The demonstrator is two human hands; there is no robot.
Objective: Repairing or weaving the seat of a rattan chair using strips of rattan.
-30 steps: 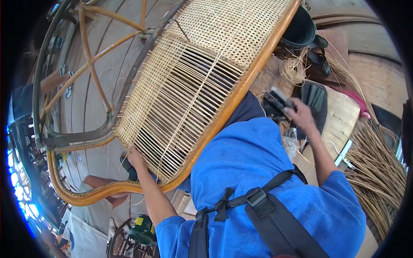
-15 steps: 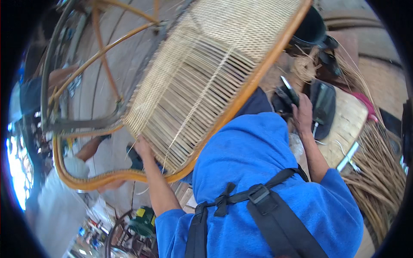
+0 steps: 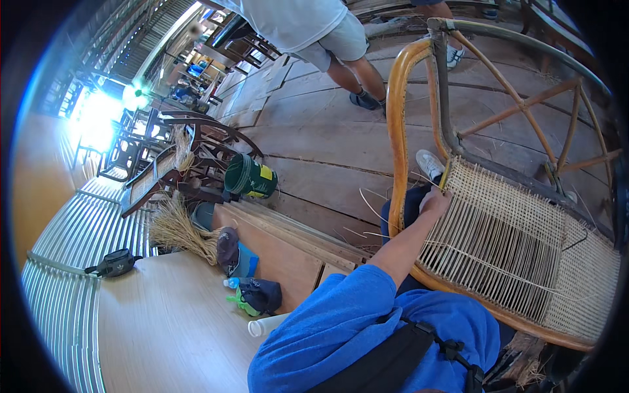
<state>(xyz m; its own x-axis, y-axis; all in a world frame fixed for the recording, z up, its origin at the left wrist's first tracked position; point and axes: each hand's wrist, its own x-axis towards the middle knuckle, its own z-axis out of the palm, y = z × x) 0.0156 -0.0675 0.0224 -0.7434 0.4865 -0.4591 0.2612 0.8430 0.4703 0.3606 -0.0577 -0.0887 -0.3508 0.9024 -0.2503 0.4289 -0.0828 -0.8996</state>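
A rattan chair (image 3: pixel 397 124) with a curved orange-brown frame lies tilted across my lap at the right. Its woven cane panel (image 3: pixel 475 190) is tightly meshed along the far side and at the right end; bare parallel strands (image 3: pixel 495 262) fill the middle, crossed by a pale strip. At the panel's left corner my left hand (image 3: pixel 434 203) is closed with its fingertips on the edge of the weave. Thin loose cane ends (image 3: pixel 372 213) stick out left of that hand. My right hand is out of view.
A person in a white shirt (image 3: pixel 295 26) stands beyond on the plank floor (image 3: pixel 314 177). Left of me are a green bucket (image 3: pixel 239 173), a fibre bundle (image 3: pixel 180 226), a wooden rocking chair (image 3: pixel 203 128), a pale board (image 3: pixel 170 321), dark bags (image 3: pixel 262 296) and a black pouch (image 3: pixel 118 263).
My view has swung left, so the chair now appears at the right. My right hand and the dark tool it held have left the picture. My left hand stays at the panel's corner.
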